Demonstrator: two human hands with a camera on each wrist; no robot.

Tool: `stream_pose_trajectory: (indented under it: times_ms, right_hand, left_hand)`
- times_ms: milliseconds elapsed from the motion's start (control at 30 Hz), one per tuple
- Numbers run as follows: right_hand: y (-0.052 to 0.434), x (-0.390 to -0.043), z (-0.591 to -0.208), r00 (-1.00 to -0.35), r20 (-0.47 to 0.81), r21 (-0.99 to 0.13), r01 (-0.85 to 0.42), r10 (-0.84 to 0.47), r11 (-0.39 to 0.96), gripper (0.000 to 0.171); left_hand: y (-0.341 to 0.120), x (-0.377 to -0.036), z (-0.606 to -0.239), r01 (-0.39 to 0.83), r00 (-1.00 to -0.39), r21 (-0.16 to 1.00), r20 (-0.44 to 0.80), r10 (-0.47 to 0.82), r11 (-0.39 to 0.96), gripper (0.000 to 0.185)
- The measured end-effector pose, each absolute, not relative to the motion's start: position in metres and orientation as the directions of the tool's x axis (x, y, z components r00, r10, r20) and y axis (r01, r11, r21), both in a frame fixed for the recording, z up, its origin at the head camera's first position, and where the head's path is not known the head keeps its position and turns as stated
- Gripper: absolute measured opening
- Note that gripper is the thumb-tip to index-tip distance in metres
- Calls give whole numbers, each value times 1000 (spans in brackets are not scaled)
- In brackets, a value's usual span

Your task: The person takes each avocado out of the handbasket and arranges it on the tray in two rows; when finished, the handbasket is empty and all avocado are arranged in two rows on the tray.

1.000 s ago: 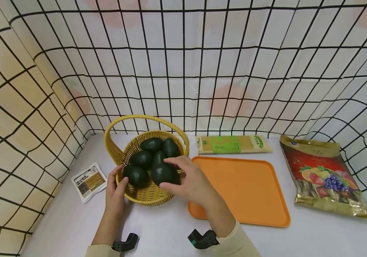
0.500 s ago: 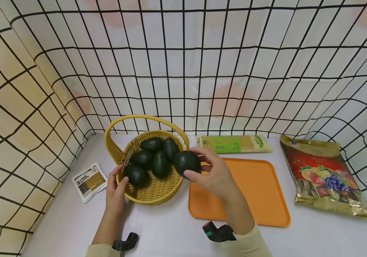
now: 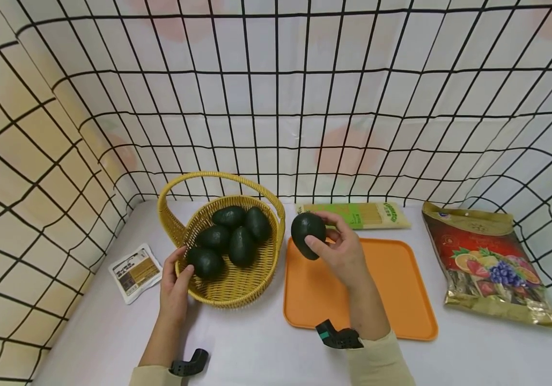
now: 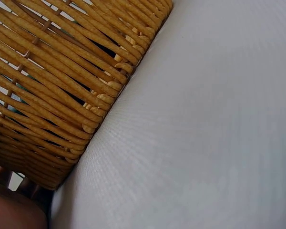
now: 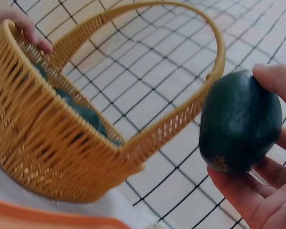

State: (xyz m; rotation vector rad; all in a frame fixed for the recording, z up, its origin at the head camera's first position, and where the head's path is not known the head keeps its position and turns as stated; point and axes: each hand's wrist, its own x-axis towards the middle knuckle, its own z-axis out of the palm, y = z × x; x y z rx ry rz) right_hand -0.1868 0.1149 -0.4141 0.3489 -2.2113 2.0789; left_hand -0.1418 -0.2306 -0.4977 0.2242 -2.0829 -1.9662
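Note:
My right hand (image 3: pixel 343 251) holds a dark green avocado (image 3: pixel 308 235) between thumb and fingers, above the left part of the orange tray (image 3: pixel 391 289). In the right wrist view the same avocado (image 5: pixel 240 121) is lifted beside the basket handle. The yellow wicker basket (image 3: pixel 227 300) stands left of the tray with several avocados (image 3: pixel 243 246) inside. My left hand (image 3: pixel 174 289) grips the basket's left rim, thumb over the edge and fingers outside. The left wrist view shows the basket's woven side (image 4: pixel 62 81) close up on the white table, with a bit of hand at the lower left corner.
A pack of noodles (image 3: pixel 372 215) lies behind the tray. To the tray's right is a large red and gold fruit-print bag (image 3: pixel 493 268). A small white and brown packet (image 3: pixel 135 272) lies left of the basket. Black netting (image 3: pixel 304 96) hangs along the back and sides.
My right hand has lifted an avocado out of the basket and carried it rightward over the tray. My left hand has stayed at the basket rim.

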Motion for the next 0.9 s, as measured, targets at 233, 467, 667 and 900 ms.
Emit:
stream_pose_trajectory:
  times_ms: [233,467,667,900]
  right_hand:
    - [114,-200,-434,-993,99,-984,-88,62,158,50]
    - [106,-211,-457,-996,2,-981,15,88,193,52]
    - [98,-217,-470,-994,1,-963,27,105,267,56]
    - [90,-221,-478,-991,81,-934,-38,108,355,48]
  left_hand:
    - [-231,-141,-497,50,-950,996,71,-304,78,47]
    - [-230,-142,-499,64,-948,995,85,-308,78,46]
    - [-229,-142,-500,66,-948,995,87,-306,80,46]
    - [-229,-142,-498,67,-949,994,90,-302,85,46]
